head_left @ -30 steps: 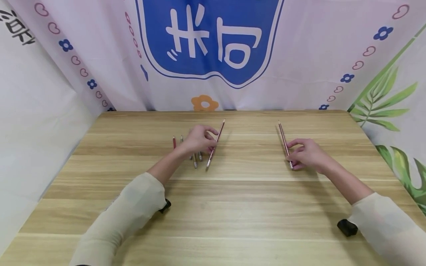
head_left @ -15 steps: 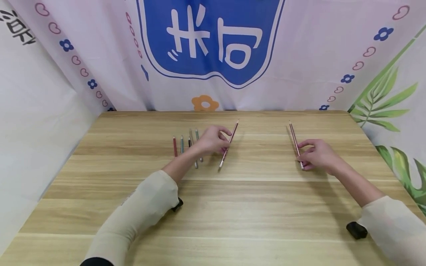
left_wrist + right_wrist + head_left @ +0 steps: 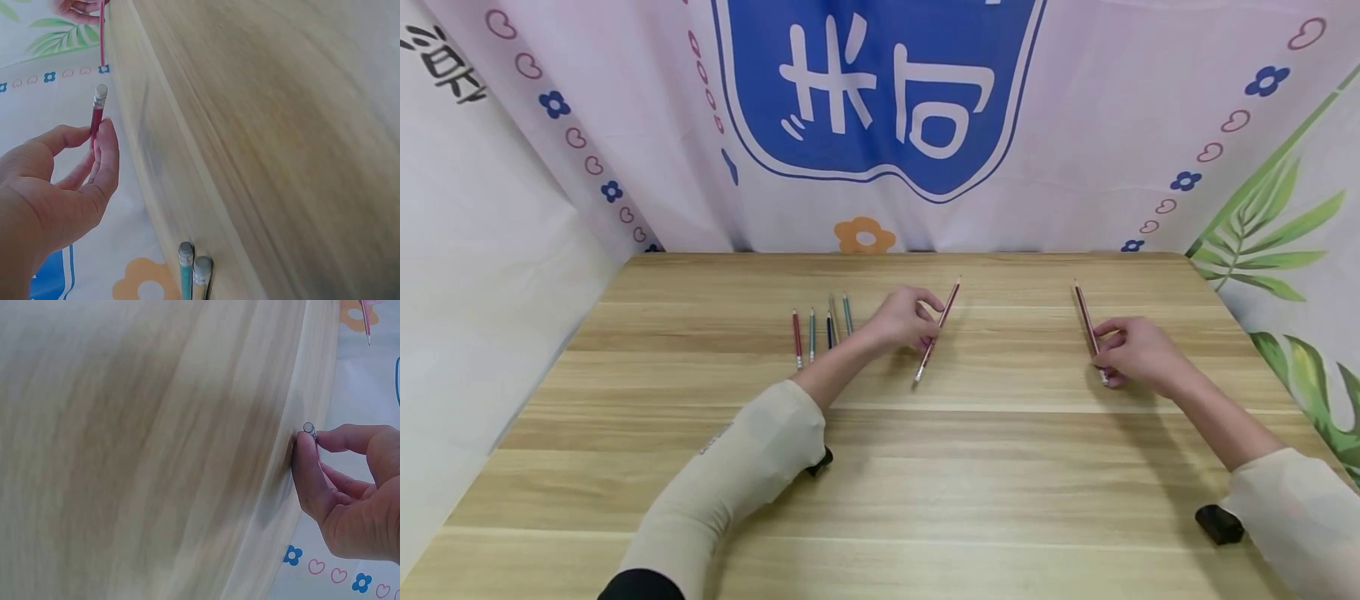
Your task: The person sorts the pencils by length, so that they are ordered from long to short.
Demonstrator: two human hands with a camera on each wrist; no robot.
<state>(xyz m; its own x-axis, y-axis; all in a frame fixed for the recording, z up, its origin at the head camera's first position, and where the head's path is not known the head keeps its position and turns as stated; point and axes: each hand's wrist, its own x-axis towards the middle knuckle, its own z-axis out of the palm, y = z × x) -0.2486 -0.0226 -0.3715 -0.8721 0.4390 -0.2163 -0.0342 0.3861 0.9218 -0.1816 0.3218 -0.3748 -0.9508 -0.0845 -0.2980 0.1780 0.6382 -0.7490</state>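
Between thumb and fingers, my left hand (image 3: 908,320) pinches a dark red pencil (image 3: 950,305); its white eraser end points toward me and its tip leans away to the right. The same pencil (image 3: 97,119) shows eraser-first in the left wrist view. Farther right, my right hand (image 3: 1138,350) pinches another dark red pencil (image 3: 1083,310) near its eraser end, its tip pointing to the back. In the right wrist view mostly its eraser end (image 3: 309,427) shows, as the fingers cover the rest.
Left of my left hand lie several pencils on the wooden table (image 3: 880,500): a red pencil (image 3: 797,333), a teal pencil (image 3: 812,333) and others partly hidden by my forearm. A printed cloth (image 3: 1075,125) hangs behind the table's back edge.
Both hands have moved to the right, each carrying its pencil. More of the pencils lying on the left have come into sight from behind my left hand.
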